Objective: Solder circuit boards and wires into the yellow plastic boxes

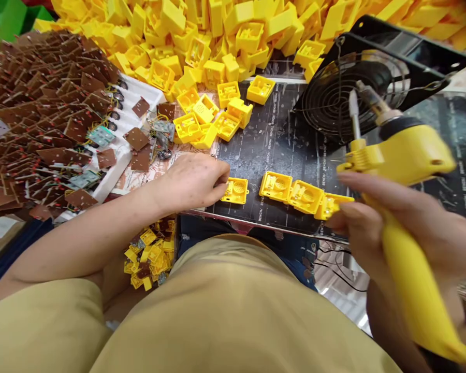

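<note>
My left hand [202,178] is closed at the left edge of a small yellow plastic case [236,190] lying open side up on the black bench; part of the case is hidden by the fingers. My right hand [376,228] is wrapped round the handle of a yellow soldering gun [407,155], raised above the bench with its metal tip pointing away. Left of the right hand, a row of yellow cases [306,196] lies near the front edge. Its fingertips overlap the last case in view; I cannot tell whether they touch it.
A black fan with a wire guard [334,103] stands at the back right. Many yellow cases [202,52] are heaped along the back. Brown circuit boards [54,114] pile up at the left on white foam [118,150]. More yellow cases [151,254] lie below the bench edge.
</note>
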The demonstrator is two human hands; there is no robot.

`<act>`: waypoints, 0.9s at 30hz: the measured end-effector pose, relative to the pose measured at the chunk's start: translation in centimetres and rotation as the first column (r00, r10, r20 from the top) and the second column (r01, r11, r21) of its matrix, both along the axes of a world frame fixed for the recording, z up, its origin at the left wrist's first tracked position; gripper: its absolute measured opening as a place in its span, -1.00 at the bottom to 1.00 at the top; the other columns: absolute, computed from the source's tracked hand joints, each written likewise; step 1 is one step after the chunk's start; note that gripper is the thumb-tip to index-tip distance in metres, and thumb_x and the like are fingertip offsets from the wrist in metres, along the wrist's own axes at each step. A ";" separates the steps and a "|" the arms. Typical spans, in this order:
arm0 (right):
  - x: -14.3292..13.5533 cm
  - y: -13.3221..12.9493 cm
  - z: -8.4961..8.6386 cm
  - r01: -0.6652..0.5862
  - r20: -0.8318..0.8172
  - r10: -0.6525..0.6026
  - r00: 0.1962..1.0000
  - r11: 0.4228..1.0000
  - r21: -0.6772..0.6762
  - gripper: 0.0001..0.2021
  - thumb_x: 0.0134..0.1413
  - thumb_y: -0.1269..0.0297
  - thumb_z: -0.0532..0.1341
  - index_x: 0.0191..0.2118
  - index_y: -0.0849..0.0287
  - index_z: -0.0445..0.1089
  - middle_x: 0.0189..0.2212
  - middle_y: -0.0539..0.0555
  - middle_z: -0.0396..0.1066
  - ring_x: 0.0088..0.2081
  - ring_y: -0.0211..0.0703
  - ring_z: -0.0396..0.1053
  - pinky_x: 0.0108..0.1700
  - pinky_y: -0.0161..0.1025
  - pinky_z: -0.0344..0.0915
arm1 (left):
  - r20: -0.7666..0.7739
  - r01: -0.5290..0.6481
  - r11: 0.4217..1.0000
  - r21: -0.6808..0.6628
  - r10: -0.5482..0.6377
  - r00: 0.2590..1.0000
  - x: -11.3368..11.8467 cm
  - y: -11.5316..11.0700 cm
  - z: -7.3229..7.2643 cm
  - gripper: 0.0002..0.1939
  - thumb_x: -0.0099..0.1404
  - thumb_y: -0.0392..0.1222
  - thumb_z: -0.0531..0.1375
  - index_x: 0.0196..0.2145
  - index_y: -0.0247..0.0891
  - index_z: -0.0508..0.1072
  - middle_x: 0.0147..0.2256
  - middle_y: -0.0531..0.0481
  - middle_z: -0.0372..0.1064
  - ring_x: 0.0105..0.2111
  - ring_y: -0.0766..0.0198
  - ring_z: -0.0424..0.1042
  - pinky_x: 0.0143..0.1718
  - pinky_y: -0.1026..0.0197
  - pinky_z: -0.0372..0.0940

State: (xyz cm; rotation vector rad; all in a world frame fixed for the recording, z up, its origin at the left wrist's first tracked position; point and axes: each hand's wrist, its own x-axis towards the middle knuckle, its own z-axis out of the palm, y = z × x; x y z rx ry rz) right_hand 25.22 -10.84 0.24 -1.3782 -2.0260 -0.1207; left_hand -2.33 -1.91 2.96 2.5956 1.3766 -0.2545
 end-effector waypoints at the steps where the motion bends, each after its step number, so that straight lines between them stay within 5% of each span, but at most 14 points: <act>1: -0.1 0.7 -0.7 -0.031 0.036 0.029 0.999 0.999 0.040 -0.79 0.24 0.26 0.26 -0.01 0.04 0.42 -0.43 -0.06 0.51 -0.51 -0.29 0.44 -0.44 -0.35 0.30 | 0.042 0.005 1.000 0.000 -0.005 0.999 -0.4 -0.1 0.2 -0.75 0.26 -0.15 0.14 -0.17 -0.26 0.53 -0.28 -0.10 0.55 -0.23 0.03 0.54 -0.21 0.09 0.36; 3: -0.1 1.9 -2.0 -0.128 0.081 0.123 0.989 0.990 0.059 -0.84 0.21 0.28 0.29 -0.10 0.07 0.41 -0.33 -0.04 0.55 -0.42 -0.27 0.49 -0.37 -0.37 0.35 | 0.177 0.027 0.999 0.017 -0.030 0.984 -1.2 -0.4 -0.1 -0.59 0.29 -0.10 0.17 0.06 -0.25 0.43 -0.04 -0.15 0.51 -0.05 0.02 0.50 -0.04 0.05 0.36; 6: -0.2 3.0 -3.4 -0.233 0.081 0.230 0.970 0.972 0.032 -0.66 0.16 0.12 0.32 -0.02 0.13 0.33 -0.14 0.13 0.53 -0.29 -0.13 0.52 -0.21 -0.22 0.43 | 0.378 0.141 0.989 0.040 -0.146 0.914 -1.4 -1.4 -2.2 -0.36 0.30 -0.04 0.23 0.27 -0.26 0.21 0.22 -0.22 0.31 0.20 0.05 0.34 0.19 0.04 0.26; 10: -0.6 3.8 -4.6 -0.316 0.148 0.310 0.939 0.949 0.012 -0.58 0.19 0.03 0.27 0.06 0.13 0.27 -0.23 0.13 0.52 -0.35 -0.08 0.49 -0.15 -0.09 0.43 | 0.477 0.216 0.974 0.074 -0.224 0.850 -1.9 -2.5 -4.6 -0.50 0.37 -0.18 0.18 0.23 -0.31 0.28 0.21 -0.27 0.33 0.20 0.11 0.34 0.20 0.07 0.25; 12: -0.9 4.1 -5.0 -0.346 0.168 0.341 0.925 0.938 -0.004 -0.59 0.22 0.08 0.25 0.11 0.12 0.25 -0.29 0.10 0.52 -0.31 -0.05 0.50 -0.13 -0.08 0.42 | 0.516 0.230 0.973 -0.017 -0.189 0.835 -3.8 -3.1 -3.1 -0.58 0.38 -0.19 0.17 0.16 -0.28 0.38 0.14 -0.23 0.41 0.14 0.18 0.41 0.16 0.18 0.28; 15: -1.2 4.4 -5.2 -0.369 0.158 0.364 0.918 0.929 0.007 -0.58 0.22 0.21 0.26 0.15 0.10 0.22 -0.28 0.09 0.51 -0.21 -0.01 0.52 -0.12 -0.08 0.43 | 0.398 0.302 0.908 -0.291 -0.173 0.901 -8.1 -3.7 1.1 -0.59 0.32 -0.06 0.25 0.11 -0.08 0.44 -0.02 -0.06 0.54 -0.08 0.25 0.54 -0.10 0.31 0.37; 16: -1.4 4.5 -5.2 -0.373 0.151 0.366 0.918 0.928 0.015 -0.58 0.22 0.23 0.27 0.15 0.11 0.22 -0.24 0.11 0.51 -0.19 0.01 0.53 -0.14 -0.09 0.43 | 0.336 0.253 0.920 -0.298 -0.147 0.930 -9.4 -3.6 2.2 -0.61 0.32 0.00 0.24 0.08 -0.06 0.46 -0.06 -0.04 0.56 -0.12 0.23 0.55 -0.14 0.29 0.37; 18: -1.9 4.5 -5.0 -0.375 0.138 0.367 0.920 0.927 0.036 -0.57 0.20 0.25 0.28 0.14 0.12 0.23 -0.20 0.14 0.51 -0.17 0.03 0.53 -0.19 -0.10 0.44 | 0.304 -0.011 0.996 -0.090 0.038 0.952 -11.0 -2.6 3.0 -0.68 0.39 0.01 0.14 0.02 -0.10 0.50 -0.08 -0.04 0.56 -0.12 0.21 0.51 -0.12 0.22 0.36; 21: -3.1 4.7 -4.8 -0.399 0.142 0.391 0.909 0.916 0.035 -0.58 0.17 0.29 0.31 0.11 0.10 0.23 -0.24 0.10 0.51 -0.20 -0.01 0.53 -0.21 -0.13 0.44 | 0.359 -0.342 0.914 0.217 0.252 0.899 -11.2 0.7 0.8 -0.71 0.41 -0.08 0.10 -0.01 -0.16 0.50 -0.03 -0.01 0.52 -0.03 0.20 0.43 0.01 0.10 0.31; 24: -3.8 4.9 -4.7 -0.434 0.165 0.430 0.888 0.901 -0.011 -0.61 0.18 0.31 0.30 0.08 0.10 0.23 -0.29 0.05 0.51 -0.23 -0.05 0.52 -0.08 -0.10 0.42 | 0.389 -0.449 0.840 0.304 0.321 0.864 -10.3 4.0 -2.2 -0.77 0.33 -0.16 0.16 -0.14 -0.23 0.56 -0.01 -0.06 0.51 -0.05 0.15 0.44 0.06 0.06 0.30; 27: -3.8 5.0 -4.8 -0.420 0.170 0.421 0.891 0.906 -0.041 -0.58 0.18 0.24 0.30 0.10 0.14 0.21 -0.30 0.07 0.51 -0.27 -0.02 0.51 0.05 0.02 0.36 | 0.382 -0.457 0.841 0.289 0.336 0.861 -10.2 5.4 -3.0 -0.79 0.29 -0.16 0.13 -0.26 -0.20 0.57 -0.14 -0.05 0.57 -0.16 0.15 0.49 0.01 0.09 0.33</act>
